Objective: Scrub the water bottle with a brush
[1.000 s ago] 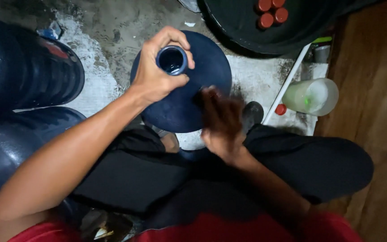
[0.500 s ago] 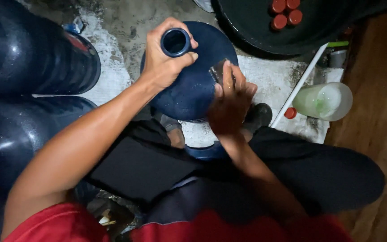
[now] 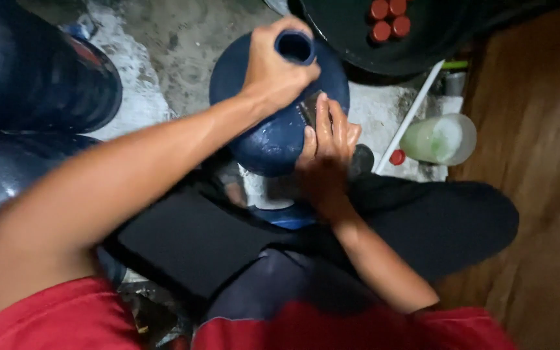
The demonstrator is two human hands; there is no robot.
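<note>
A dark blue water jug stands upright between the seated person's knees, its open neck pointing up toward the camera; the left hand is wrapped around that neck, fingers curled over the far rim and thumb on the near side, a firm closed grip. The right hand lies flat against the jug's right shoulder, fingers straight and together, palm pressed to the wet surface; whether anything is pinned beneath the palm cannot be told.

Room to the left is tight; two more dark blue jugs lie on their sides there, their curved walls near the left forearm. Beyond the jug the bare concrete floor offers a strip of open ground; past it to the right, the rim of a black tub sits just beside the jug's far shoulder, with red caps lying inside it. On the right a white strip runs diagonally from the tub toward the knee; a cloudy plastic container rests beyond it, a single red cap lying between the two; a brown wooden surface closes off that side. The person's dark trousers hem in the jug's base from below.
</note>
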